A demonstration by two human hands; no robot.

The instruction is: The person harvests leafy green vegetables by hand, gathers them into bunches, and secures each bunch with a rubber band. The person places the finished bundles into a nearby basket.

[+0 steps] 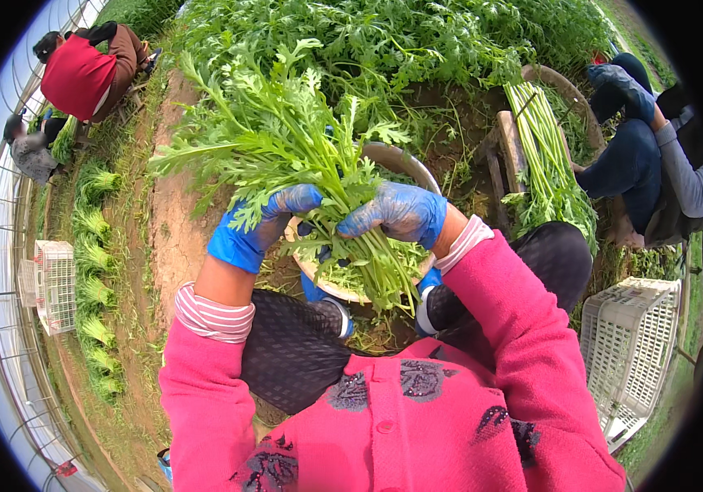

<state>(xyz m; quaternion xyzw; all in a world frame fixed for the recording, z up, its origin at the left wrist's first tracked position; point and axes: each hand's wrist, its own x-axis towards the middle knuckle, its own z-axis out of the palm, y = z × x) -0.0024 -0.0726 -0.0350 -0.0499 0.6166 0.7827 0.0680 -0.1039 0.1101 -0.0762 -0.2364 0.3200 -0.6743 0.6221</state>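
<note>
A loose bunch of leafy chrysanthemum greens (302,132) is held up in front of me, its leaves fanned away and to the left, its cut stems pointing down to the right. My left hand (259,227), in a blue disposable glove, grips the bunch from the left. From the right, my right hand (404,215), gloved alike and smeared with soil, has its thumb across the stems; some of its fingers are hidden behind them. Below the hands, between my feet, stands a round basin (428,175) with leaf trimmings inside, partly covered by the bunch.
At right, a bundle of long-stemmed greens (539,135) lies on a wooden stool (511,150), beside a co-worker's knee (622,163). White plastic crates (628,344) stand right and left. Several tied bundles (96,292) line the left ground. Uncut greens (388,43) grow ahead.
</note>
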